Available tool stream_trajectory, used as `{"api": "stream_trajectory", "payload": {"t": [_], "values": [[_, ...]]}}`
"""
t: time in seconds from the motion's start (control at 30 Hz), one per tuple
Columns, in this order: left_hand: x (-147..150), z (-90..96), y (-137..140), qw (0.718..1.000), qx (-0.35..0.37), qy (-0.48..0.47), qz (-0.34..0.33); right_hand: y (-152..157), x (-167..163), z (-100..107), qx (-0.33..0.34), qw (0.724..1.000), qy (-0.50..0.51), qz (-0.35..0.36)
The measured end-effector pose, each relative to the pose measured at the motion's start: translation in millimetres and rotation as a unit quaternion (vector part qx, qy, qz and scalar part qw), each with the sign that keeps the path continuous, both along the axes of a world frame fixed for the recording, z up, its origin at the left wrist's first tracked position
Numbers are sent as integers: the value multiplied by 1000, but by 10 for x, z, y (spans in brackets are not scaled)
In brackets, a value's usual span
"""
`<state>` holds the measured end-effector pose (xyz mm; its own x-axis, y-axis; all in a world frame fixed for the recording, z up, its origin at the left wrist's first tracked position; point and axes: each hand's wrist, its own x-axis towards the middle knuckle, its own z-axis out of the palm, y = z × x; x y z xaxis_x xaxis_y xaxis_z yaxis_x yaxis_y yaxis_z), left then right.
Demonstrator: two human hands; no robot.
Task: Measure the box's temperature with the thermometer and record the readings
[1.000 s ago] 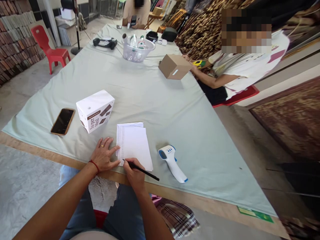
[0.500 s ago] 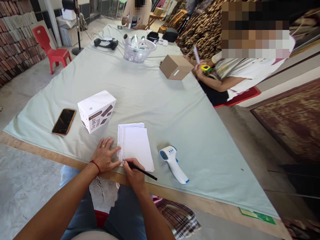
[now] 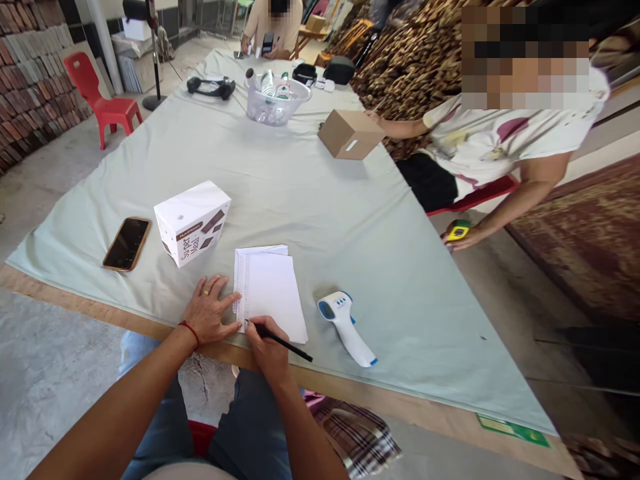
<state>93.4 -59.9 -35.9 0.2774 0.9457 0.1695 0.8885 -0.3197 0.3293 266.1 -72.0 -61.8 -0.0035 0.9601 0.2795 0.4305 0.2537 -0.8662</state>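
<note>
My right hand (image 3: 269,343) grips a black pen (image 3: 285,343), its tip on the lower left part of a stack of white paper (image 3: 273,293). Small rows of writing run down the sheet's left edge. My left hand (image 3: 213,311) lies flat with fingers spread, its fingertips touching that same edge. Beyond my left hand stands a white box (image 3: 194,223) with brown print. A phone (image 3: 127,244) lies face up to its left. Right of the paper rests a white and blue infrared thermometer (image 3: 346,328).
A cardboard box (image 3: 352,135) and a plastic basket (image 3: 273,110) of bottles stand farther back on the cloth-covered table (image 3: 280,187). At the right, a co-worker's hand (image 3: 470,237) holds a yellow tape measure (image 3: 457,231). Another person (image 3: 273,30) sits at the far end.
The co-worker on the right has leaned back and brought the tape measure down to the table's right edge. My hands, pen and paper stay nearly still.
</note>
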Motion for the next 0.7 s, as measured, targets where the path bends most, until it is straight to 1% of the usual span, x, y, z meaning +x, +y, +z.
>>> {"api": "stream_trajectory", "payload": {"t": [0.37, 0.7], "values": [[-2, -4, 0, 1000, -1, 3, 1, 2, 6, -19, -28, 1000, 5, 6], [-4, 24, 8, 1000, -5, -4, 1, -1, -13, -7, -20, 1000, 11, -3]]}}
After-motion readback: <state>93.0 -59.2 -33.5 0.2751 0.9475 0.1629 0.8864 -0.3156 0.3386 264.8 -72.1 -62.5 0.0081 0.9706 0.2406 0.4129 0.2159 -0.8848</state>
